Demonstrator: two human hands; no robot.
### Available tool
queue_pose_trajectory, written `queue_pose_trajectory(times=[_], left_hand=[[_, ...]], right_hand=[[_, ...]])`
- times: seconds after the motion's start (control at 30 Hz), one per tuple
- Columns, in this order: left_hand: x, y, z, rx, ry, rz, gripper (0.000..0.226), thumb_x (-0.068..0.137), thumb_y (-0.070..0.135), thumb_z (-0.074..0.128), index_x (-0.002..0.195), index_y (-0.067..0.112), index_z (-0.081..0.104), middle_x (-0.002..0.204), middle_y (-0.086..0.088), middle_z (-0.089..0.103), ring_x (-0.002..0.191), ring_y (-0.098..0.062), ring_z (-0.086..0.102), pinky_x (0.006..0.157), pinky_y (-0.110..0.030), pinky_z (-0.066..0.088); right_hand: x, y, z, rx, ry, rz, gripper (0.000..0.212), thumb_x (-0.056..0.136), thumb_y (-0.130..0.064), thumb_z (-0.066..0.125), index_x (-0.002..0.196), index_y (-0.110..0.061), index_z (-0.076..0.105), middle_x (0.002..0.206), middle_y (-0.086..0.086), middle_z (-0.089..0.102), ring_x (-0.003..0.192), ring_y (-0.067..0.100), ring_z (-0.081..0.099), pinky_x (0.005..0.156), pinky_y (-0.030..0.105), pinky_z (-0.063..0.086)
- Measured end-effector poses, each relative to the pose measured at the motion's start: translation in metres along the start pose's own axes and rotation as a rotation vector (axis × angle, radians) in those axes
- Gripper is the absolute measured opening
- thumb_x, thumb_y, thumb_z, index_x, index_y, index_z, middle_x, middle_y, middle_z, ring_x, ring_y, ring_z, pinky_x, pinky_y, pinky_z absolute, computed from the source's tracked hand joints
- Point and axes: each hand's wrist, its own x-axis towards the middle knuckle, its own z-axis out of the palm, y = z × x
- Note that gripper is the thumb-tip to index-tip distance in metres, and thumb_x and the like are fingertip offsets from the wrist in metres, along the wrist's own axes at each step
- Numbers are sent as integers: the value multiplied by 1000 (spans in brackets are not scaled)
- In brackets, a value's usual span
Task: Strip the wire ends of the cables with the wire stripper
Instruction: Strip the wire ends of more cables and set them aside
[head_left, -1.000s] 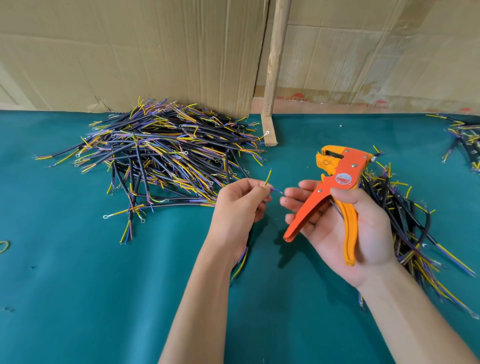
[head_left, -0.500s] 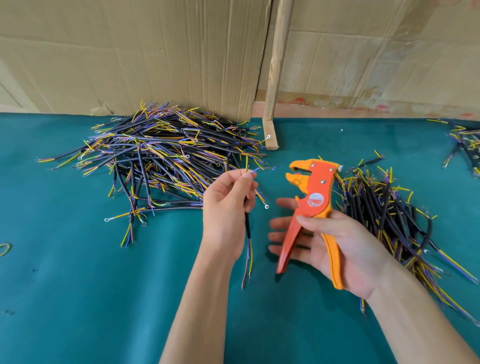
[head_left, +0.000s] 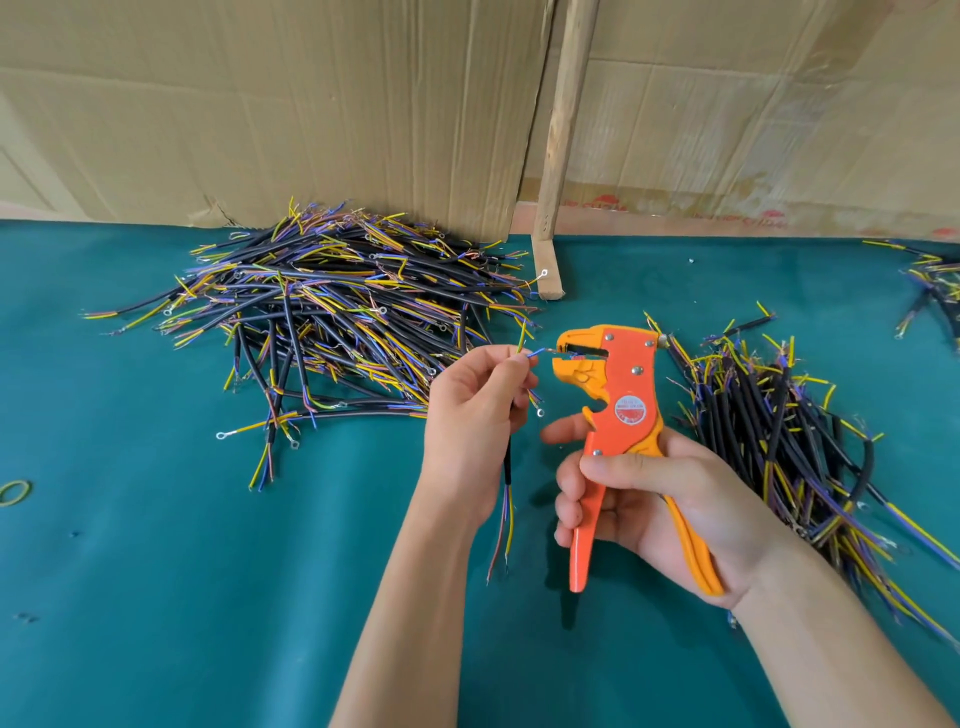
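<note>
Feeding a blue wire end into the stripper's open mouth.

The right hand grips the wire stripper; the left hand pinches the cable, whose blue wire points sideways at the jaws.

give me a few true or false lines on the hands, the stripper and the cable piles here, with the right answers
1. The right hand grips the orange wire stripper. True.
2. The left hand is empty. False: it pinches a cable, feeding its blue wire end into the stripper's head.
3. Cable piles lie on both sides of the hands. True: a big pile to the left, another pile to the right.
4. The stripper lies flat on the green mat. False: it is held above it.
</note>
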Motion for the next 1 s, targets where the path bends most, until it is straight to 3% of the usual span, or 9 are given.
queue_pose_trajectory(times=[0.2, 0.4, 0.67, 0.87, 1.0], left_hand=[[0, 0, 1, 9, 1, -3, 20, 97, 6, 57, 80, 13, 64, 66, 2, 53, 59, -10, 42, 50, -15, 35], [0, 0, 1, 12, 4, 3, 22, 98, 5, 57, 79, 13, 64, 66, 2, 53, 59, -10, 43, 51, -15, 35], [0, -1, 2, 39, 1, 0, 18, 97, 6, 58, 81, 11, 64, 66, 3, 55, 58, -9, 43, 50, -15, 35], [0, -1, 2, 50, -17, 17, 19, 97, 6, 58, 80, 11, 65, 66, 4, 56, 57, -8, 44, 50, -14, 36], [-1, -3, 4, 73, -19, 14, 19, 97, 5, 59, 81, 11, 67, 67, 2, 58, 56, -8, 43, 51, -16, 35]], right_hand=[[0, 1, 1, 3, 6, -17, 30, 77, -13, 79, 105, -4, 73, 75, 17, 57, 64, 31, 58, 64, 45, 55], [1, 0, 4, -4, 17, -18, 7, 84, -10, 72, 89, -9, 67, 70, 13, 52, 59, 28, 52, 59, 42, 53], [1, 0, 7, 7, 29, -19, 13, 81, -12, 73, 79, -12, 60, 65, 9, 46, 53, 25, 47, 54, 38, 49], [1, 0, 10, -14, 41, -36, 30, 78, -11, 79, 70, -14, 50, 58, 5, 38, 44, 20, 39, 47, 31, 41], [6, 5, 16, -44, 173, -53, 38, 70, -11, 81, 65, -19, 44, 52, 0, 25, 35, 14, 25, 39, 21, 30]])
